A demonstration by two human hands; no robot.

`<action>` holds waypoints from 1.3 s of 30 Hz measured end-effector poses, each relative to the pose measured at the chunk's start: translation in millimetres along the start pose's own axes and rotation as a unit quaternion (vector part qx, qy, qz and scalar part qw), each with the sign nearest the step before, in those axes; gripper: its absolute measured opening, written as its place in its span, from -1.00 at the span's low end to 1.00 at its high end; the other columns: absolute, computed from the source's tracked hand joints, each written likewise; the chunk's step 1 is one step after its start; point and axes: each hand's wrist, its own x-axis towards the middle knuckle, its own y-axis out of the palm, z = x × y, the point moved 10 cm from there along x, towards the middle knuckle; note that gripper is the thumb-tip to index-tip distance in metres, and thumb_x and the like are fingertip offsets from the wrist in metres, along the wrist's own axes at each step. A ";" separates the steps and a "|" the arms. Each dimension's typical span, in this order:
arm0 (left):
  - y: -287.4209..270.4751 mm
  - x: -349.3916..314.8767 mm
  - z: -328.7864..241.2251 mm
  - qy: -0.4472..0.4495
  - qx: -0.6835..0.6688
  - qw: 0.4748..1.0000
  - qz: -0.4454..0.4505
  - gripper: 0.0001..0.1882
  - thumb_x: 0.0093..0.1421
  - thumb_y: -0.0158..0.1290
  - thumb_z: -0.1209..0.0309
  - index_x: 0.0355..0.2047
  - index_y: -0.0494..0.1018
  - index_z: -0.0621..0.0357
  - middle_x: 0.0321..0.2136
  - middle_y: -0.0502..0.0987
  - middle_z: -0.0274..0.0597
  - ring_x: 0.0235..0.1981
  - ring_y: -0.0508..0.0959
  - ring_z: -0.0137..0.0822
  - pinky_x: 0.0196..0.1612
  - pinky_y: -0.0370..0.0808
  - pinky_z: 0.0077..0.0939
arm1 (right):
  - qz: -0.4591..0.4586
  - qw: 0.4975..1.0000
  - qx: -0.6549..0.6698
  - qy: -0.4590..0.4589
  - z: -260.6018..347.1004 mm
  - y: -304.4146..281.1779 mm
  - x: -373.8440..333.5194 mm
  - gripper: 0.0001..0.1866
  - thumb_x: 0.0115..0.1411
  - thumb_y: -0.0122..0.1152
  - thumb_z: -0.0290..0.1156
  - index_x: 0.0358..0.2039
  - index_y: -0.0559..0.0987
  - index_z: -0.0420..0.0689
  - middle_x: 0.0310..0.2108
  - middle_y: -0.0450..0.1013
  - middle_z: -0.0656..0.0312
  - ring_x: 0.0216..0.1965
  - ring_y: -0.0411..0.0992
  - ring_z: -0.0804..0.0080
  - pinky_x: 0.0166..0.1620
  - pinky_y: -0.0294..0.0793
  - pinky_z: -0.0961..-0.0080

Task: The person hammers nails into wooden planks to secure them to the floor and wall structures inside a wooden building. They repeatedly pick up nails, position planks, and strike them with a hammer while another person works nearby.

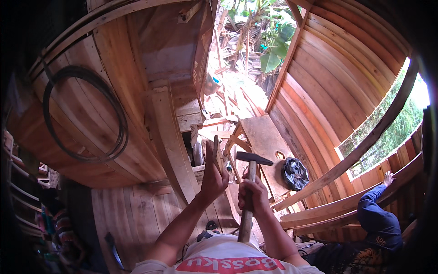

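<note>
My right hand (254,195) is wrapped round the wooden handle of a hammer (247,224), in front of my chest. The dark metal head points up and lies crosswise above the fist. To its left, my left hand (215,177) is raised with the fingers pointing away from me. A short, thin piece of wood (216,147) stands between its thumb and fingers. The two hands are apart, and the hammer does not touch the wood piece.
A worn wooden board (264,132) and a black plastic bag (295,174) lie ahead right. A thick curved plank (169,137) stands left. A coiled black hose (121,132) hangs on the plank wall. At right, a person in a blue sleeve (372,201) reaches to a long beam (337,211).
</note>
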 end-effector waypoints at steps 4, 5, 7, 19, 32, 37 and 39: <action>1.5 -3.6 -10.9 0.002 -0.051 0.999 0.013 -0.15 -0.05 -0.08 0.57 0.22 -0.25 0.30 0.23 -0.31 0.23 0.28 -0.28 0.08 0.27 -0.23 -0.17 | 0.028 0.999 -0.028 0.030 -14.6 -0.3 0.6 -0.76 0.13 -0.01 -0.35 -0.21 0.30 -0.13 -0.68 0.25 0.26 -0.83 0.25 0.46 -0.80 0.27 0.57; 1.3 -3.0 -14.1 0.005 -0.063 0.998 0.020 -0.16 -0.06 -0.07 0.55 0.22 -0.22 0.29 0.24 -0.30 0.19 0.28 -0.26 0.05 0.27 -0.20 -0.18 | 0.035 0.999 -0.030 0.027 -16.4 -2.0 1.9 -0.76 0.13 0.00 -0.35 -0.20 0.30 -0.14 -0.68 0.25 0.27 -0.83 0.24 0.47 -0.80 0.26 0.57; -2.0 -6.7 -2.4 -0.002 -0.143 0.988 0.052 -0.20 0.03 0.00 0.45 0.24 -0.13 0.16 0.27 -0.28 0.02 0.29 -0.23 -0.06 0.26 -0.15 -0.18 | 0.062 0.997 -0.006 0.035 -17.2 -9.5 2.5 -0.76 0.13 -0.02 -0.36 -0.19 0.30 -0.13 -0.67 0.25 0.24 -0.83 0.23 0.46 -0.80 0.23 0.58; 47.6 -15.8 43.6 -0.185 -0.538 0.802 0.184 0.04 -0.19 0.33 0.29 0.21 -0.08 0.16 0.14 0.17 -0.16 0.17 0.17 -0.28 0.18 0.17 -0.36 | 0.132 0.989 0.043 0.045 -16.4 -7.1 -2.9 -0.72 0.14 -0.02 -0.32 -0.17 0.25 -0.14 -0.65 0.22 0.25 -0.78 0.21 0.47 -0.76 0.24 0.54; 47.6 -14.6 42.0 -0.214 -0.492 0.825 0.177 -0.11 -0.18 0.32 0.32 0.14 0.10 0.18 0.04 0.28 -0.22 0.11 0.25 -0.33 0.17 0.18 -0.39 | -0.039 0.996 0.063 -0.050 16.5 -17.6 -32.1 -0.81 0.18 -0.06 -0.35 -0.23 0.26 -0.12 -0.73 0.21 0.26 -0.87 0.18 0.50 -0.83 0.22 0.60; 59.2 -15.5 40.8 -0.199 -0.501 0.822 0.184 -0.11 -0.17 0.32 0.35 0.14 0.09 0.17 0.04 0.28 -0.22 0.11 0.25 -0.34 0.18 0.15 -0.39 | 0.026 0.996 -0.061 -0.065 2.3 -8.6 -23.4 -0.80 0.17 -0.01 -0.32 -0.27 0.28 -0.12 -0.71 0.23 0.26 -0.84 0.22 0.50 -0.81 0.23 0.62; 58.0 -15.6 41.3 -0.218 -0.506 0.814 0.184 -0.11 -0.18 0.32 0.34 0.15 0.09 0.16 0.05 0.27 -0.23 0.12 0.24 -0.34 0.19 0.14 -0.39 | 0.019 0.998 -0.046 -0.028 7.9 -8.7 -26.2 -0.79 0.16 0.02 -0.31 -0.26 0.29 -0.12 -0.68 0.25 0.26 -0.82 0.24 0.51 -0.80 0.24 0.62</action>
